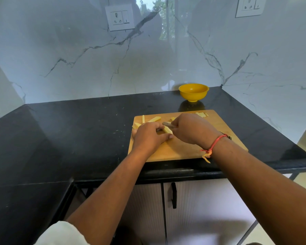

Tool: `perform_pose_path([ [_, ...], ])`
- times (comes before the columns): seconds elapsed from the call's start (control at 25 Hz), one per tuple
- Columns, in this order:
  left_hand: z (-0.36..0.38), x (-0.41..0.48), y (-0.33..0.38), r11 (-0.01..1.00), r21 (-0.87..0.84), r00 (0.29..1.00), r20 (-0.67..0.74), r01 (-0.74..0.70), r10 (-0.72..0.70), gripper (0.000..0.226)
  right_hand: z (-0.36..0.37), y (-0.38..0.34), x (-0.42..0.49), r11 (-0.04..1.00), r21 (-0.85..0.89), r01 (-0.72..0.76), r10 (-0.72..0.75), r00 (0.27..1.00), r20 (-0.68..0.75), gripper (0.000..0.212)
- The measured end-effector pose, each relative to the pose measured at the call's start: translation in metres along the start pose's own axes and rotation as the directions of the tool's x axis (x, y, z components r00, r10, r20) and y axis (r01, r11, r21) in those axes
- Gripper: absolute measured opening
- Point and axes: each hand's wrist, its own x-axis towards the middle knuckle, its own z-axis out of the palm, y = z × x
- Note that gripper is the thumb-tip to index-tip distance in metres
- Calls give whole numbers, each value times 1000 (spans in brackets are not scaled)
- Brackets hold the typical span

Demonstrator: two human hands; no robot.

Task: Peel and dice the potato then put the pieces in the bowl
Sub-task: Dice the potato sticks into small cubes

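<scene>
On the wooden board (pixel 184 149) lie pale potato sticks (pixel 155 119).

Black stone counter (pixel 78 129) with a wooden cutting board (pixel 177 151) and, behind it, a yellow bowl (pixel 193 91).

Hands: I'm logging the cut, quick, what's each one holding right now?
Left hand: closed, fingers holding a potato strip on the cutting board.
Right hand: closed, gripping the knife.
</scene>
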Motion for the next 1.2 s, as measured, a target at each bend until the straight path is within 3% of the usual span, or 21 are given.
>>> perform_pose_path([
  [1.2,-1,2,1,999,-28,1000,-8,24,-25,46,-15,10,-51,999,-40,-17,20,997,70,34],
])
